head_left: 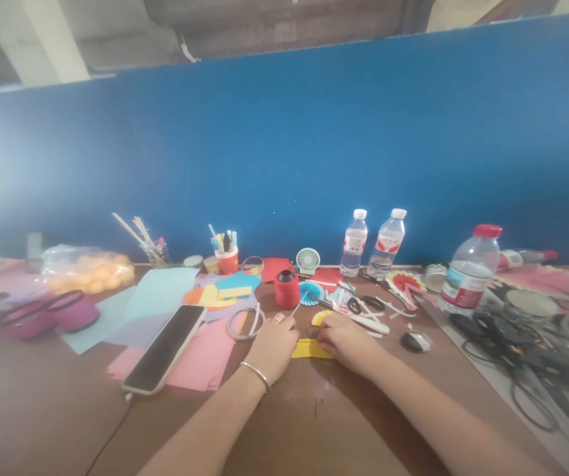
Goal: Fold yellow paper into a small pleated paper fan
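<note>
A folded yellow paper strip (310, 349) lies on the table between my hands. My left hand (275, 344) is closed on its left end, and a silver bangle circles that wrist. At the other end, the fingers of my right hand (348, 338) are bent and pressed onto the strip; their tips are partly hidden. Just beyond them sits a scalloped yellow paper piece (321, 318). A red spool of thread (287, 291) stands past my left hand, beside a blue pleated paper rosette (311, 293). Black-handled scissors (371, 303) lie beyond my right hand.
Left are a phone (166, 350), pink paper sheets (204, 360) and a roll of tape (245, 324). A pen cup (227, 262), small fan (307, 260) and water bottles (354, 244) stand at the back. Right are a large bottle (469, 274), computer mouse (416, 340) and black cables (517, 350).
</note>
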Motion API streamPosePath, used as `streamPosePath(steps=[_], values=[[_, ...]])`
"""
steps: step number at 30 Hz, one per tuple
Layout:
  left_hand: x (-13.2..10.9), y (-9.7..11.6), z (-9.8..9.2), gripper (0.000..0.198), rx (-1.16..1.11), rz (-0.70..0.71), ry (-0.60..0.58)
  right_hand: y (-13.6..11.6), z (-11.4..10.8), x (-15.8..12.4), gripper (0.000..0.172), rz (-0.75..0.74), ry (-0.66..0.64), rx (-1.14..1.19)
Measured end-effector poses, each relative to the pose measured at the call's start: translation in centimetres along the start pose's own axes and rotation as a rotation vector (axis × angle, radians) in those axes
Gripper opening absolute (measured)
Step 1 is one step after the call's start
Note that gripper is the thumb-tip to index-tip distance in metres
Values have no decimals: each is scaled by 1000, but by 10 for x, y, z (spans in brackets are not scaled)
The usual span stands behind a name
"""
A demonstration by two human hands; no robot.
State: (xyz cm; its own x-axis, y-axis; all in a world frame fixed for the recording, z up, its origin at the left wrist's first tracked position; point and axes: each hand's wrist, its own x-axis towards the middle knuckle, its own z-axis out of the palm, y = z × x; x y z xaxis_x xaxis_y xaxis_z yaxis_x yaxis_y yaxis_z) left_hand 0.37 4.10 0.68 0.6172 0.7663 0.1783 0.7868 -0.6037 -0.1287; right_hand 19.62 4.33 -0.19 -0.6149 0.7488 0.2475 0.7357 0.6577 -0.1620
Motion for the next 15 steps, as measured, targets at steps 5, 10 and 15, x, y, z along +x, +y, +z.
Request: streamPosePath(steps=[5, 10, 15], values=[[-1, 0, -1, 11, -8, 5, -9, 1, 1, 0, 17, 13, -48, 20], [-2, -1, 0, 7, -19, -17, -3, 1, 3, -1, 14, 37, -43, 19], [-3, 0, 0, 8, -44, -28, -2, 4, 6, -2, 11, 58, 5, 101]])
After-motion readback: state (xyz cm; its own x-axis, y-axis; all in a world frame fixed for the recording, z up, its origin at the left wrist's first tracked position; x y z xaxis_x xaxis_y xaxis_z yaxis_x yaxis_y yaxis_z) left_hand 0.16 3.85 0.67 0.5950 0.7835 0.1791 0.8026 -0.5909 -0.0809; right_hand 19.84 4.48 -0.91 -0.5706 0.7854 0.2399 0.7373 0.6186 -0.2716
